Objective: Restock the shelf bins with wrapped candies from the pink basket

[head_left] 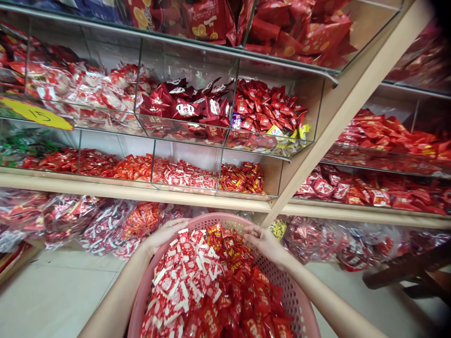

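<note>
A pink plastic basket (298,300) with a perforated wall is in front of me, heaped with wrapped candies. Red-and-white candies (186,272) fill its left side, larger red packets (246,300) lie at the lower right, and small red-and-yellow candies (230,244) sit at the far side. My left hand (167,236) is closed over the basket's far left rim, fingers stretched along it. At the far right rim, my right hand (264,240) has bent fingers on the basket, with fingertips beside the red-and-yellow candies. Part of each hand's grip is hidden.
Shelves with clear bins (186,176) of wrapped candies stand ahead, divided by a slanting-looking wooden post (338,108). Plastic bags of candy (105,225) lie beneath the bottom shelf. A yellow price tag (38,114) hangs at left. Dark wooden legs (398,272) stand at right on the tiled floor.
</note>
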A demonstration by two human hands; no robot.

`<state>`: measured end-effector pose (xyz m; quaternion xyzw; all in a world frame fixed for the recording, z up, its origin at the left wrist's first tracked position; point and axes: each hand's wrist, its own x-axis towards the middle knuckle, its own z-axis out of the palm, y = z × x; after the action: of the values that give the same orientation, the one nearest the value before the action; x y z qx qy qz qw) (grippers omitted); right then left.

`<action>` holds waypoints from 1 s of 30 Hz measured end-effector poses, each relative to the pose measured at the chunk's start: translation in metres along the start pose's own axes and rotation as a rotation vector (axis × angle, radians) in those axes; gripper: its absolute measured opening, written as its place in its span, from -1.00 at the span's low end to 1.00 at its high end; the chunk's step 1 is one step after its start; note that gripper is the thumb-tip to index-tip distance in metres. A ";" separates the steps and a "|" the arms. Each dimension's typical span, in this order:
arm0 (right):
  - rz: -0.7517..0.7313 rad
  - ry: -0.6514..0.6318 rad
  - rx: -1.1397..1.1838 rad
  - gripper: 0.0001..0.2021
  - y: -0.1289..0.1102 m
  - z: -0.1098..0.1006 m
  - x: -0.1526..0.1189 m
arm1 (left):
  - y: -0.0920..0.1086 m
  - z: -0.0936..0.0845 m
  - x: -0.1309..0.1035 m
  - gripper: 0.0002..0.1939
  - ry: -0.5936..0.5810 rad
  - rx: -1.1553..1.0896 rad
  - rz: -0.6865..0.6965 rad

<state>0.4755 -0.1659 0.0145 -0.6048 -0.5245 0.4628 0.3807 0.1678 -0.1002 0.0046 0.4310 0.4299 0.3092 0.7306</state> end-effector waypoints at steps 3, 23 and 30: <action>-0.217 0.087 -0.286 -0.83 0.006 -0.007 -0.003 | 0.001 0.001 -0.001 -0.53 0.025 0.028 0.016; 0.286 0.011 0.575 -0.60 -0.019 -0.003 -0.005 | 0.003 0.003 -0.002 -0.58 0.049 0.051 0.025; 0.007 0.193 0.310 -0.64 -0.028 0.013 -0.003 | -0.003 -0.002 0.003 -0.59 -0.052 -0.010 0.039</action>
<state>0.4552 -0.1644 0.0383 -0.5822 -0.4056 0.4792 0.5166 0.1676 -0.0988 0.0003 0.4433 0.4007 0.3141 0.7377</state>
